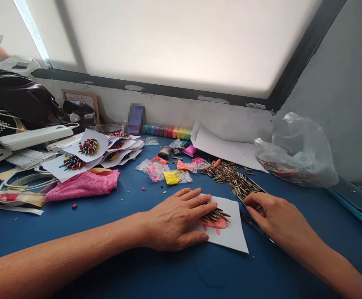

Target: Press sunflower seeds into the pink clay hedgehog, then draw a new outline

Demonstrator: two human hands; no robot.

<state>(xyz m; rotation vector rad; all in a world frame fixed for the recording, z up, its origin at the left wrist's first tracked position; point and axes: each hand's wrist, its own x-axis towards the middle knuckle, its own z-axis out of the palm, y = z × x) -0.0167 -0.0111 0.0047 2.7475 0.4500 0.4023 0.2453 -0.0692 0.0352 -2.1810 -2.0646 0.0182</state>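
My left hand (181, 218) lies flat with fingers stretched over a white paper card (235, 232). Partly under its fingers is a pink clay shape (218, 223), covered on top with striped sunflower seeds (213, 212) that stick out like spines. Two small pink bits sit along its lower edge. At the near end of a loose pile of sunflower seeds (230, 176), my right hand (272, 214) has thumb and fingers bent together. Its fingertips touch the pile, and whatever is between them is hidden. Beneath that hand, a dark, thin tool (255, 226) lies on the blue table.
Small bags of coloured clay (172, 177) lie beyond my left hand. Finished seed-covered cards (89, 146) are stacked at left behind a pink cloth (84, 185). Behind the seeds are blank paper sheets (221, 143) and a clear plastic bag (299, 158). Clay blocks (168, 132) line the wall.
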